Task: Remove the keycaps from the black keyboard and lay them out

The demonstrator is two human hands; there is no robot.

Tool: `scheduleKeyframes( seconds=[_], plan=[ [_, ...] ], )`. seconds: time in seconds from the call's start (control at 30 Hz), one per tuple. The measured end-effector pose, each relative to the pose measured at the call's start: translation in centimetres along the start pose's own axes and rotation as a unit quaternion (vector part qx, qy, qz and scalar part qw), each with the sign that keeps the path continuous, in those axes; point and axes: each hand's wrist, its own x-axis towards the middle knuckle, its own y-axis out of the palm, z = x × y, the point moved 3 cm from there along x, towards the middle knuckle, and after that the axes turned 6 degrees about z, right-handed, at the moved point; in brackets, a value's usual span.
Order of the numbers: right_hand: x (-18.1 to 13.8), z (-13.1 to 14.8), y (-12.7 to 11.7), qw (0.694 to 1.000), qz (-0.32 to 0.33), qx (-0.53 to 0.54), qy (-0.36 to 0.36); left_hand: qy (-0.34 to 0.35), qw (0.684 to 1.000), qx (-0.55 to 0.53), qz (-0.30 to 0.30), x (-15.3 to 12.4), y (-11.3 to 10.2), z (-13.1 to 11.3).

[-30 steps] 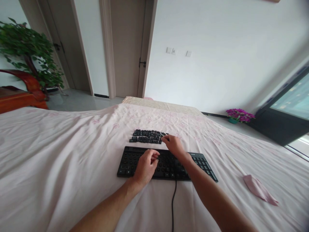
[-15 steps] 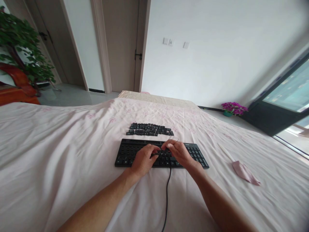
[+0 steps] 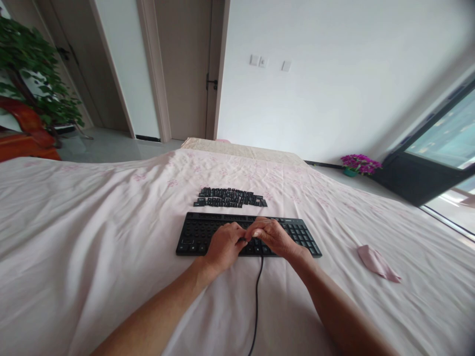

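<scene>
A black keyboard [image 3: 200, 232] lies on the pink sheet, many of its key caps off and its cable [image 3: 256, 306] running toward me. Rows of loose black key caps [image 3: 229, 197] lie just beyond it. My left hand [image 3: 223, 244] rests over the keyboard's middle with fingers curled. My right hand [image 3: 273, 236] meets it there, fingers pinched together; what they hold is hidden. The two hands touch at the fingertips.
The pink flowered sheet [image 3: 92, 222] covers a wide bed. A folded pink cloth [image 3: 377, 262] lies to the right. A green plant [image 3: 33, 74] and red wooden furniture [image 3: 22, 138] stand at left, doors behind, purple flowers [image 3: 359, 163] and a dark window frame at right.
My right hand came back from the loose key caps to the keyboard's middle and closed against my left hand. The view shifted a little to the right.
</scene>
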Motion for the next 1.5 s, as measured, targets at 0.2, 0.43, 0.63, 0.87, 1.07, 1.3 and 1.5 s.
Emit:
scheduleKeyframes(
  seconds=[0.2, 0.43, 0.63, 0.87, 1.07, 1.3, 1.5],
  plan=[
    [-0.2, -0.4, 0.2, 1.000, -0.007, 0.007, -0.001, -0.008, 1.000, 0.009, 0.012, 0.5, 0.5, -0.2],
    [-0.3, -0.3, 0.8, 1.000, -0.022, -0.008, 0.002, -0.040, 0.998, 0.047, 0.021, 1.0, 1.0, 0.0],
    [-0.7, -1.0, 1.9, 0.994, -0.109, -0.004, -0.011, 0.014, 0.999, 0.040, -0.001, 0.5, 1.0, -1.0],
    [-1.4, -1.6, 2.8, 0.977, -0.204, 0.035, 0.047, 0.015, 1.000, -0.002, -0.014, 0.1, 0.8, -1.4],
    [-1.0, -0.6, 2.3, 0.957, -0.270, 0.011, 0.105, -0.012, 0.998, -0.047, -0.032, -0.1, 0.8, -1.0],
    [-0.3, 0.0, 2.4, 0.969, -0.245, 0.021, 0.018, -0.016, 0.992, -0.113, -0.044, 0.3, 0.7, 0.0],
    [-0.3, 0.5, 2.4, 0.977, -0.206, -0.024, -0.051, -0.049, 0.986, -0.139, -0.080, 0.6, 0.7, 0.7]
  ],
)
